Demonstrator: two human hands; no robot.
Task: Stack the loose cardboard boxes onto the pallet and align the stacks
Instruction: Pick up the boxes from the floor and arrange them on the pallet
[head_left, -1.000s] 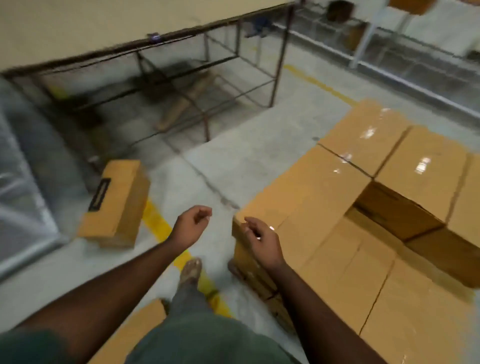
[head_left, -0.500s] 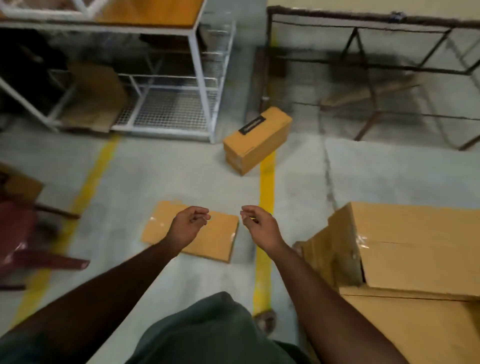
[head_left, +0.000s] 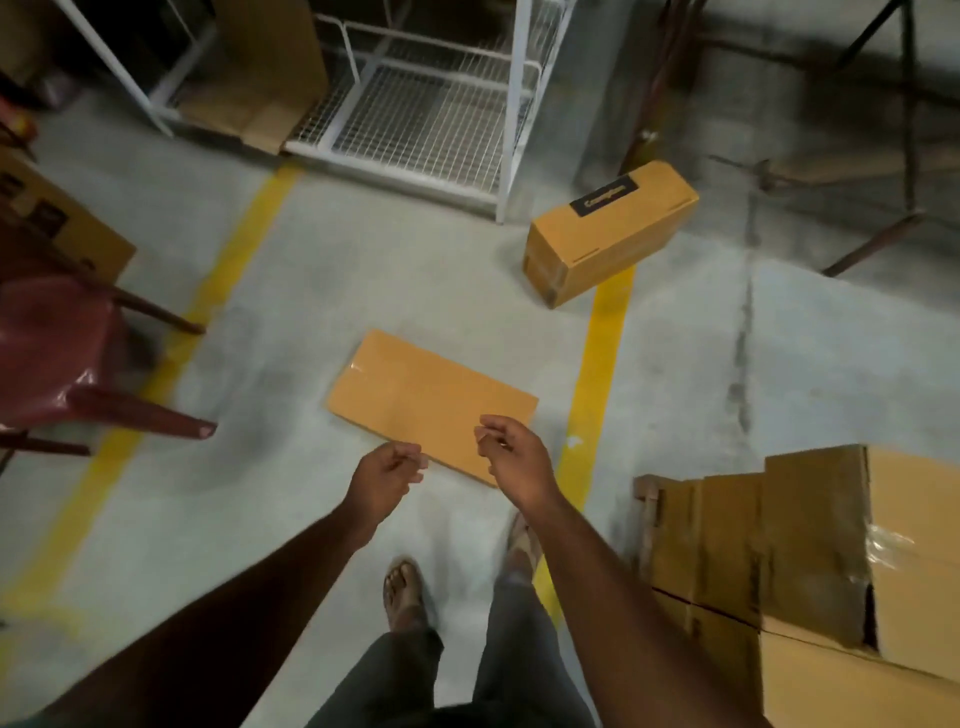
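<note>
Boxes remain loose on the floor: I see a flat box (head_left: 431, 402) just ahead and a labelled box (head_left: 610, 231) beyond, well apart from the stack (head_left: 810, 582). My left hand (head_left: 384, 480) and right hand (head_left: 517, 462), each grip loosely curled, hold nothing.

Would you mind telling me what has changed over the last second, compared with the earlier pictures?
The person turned away from the stacked boxes, now at the right edge, and stepped toward the flat box on the floor. The right hand left the stack's corner; both it and the left hand reach forward, loosely curled, holding nothing. The labelled box stayed put on the floor beyond.
</note>
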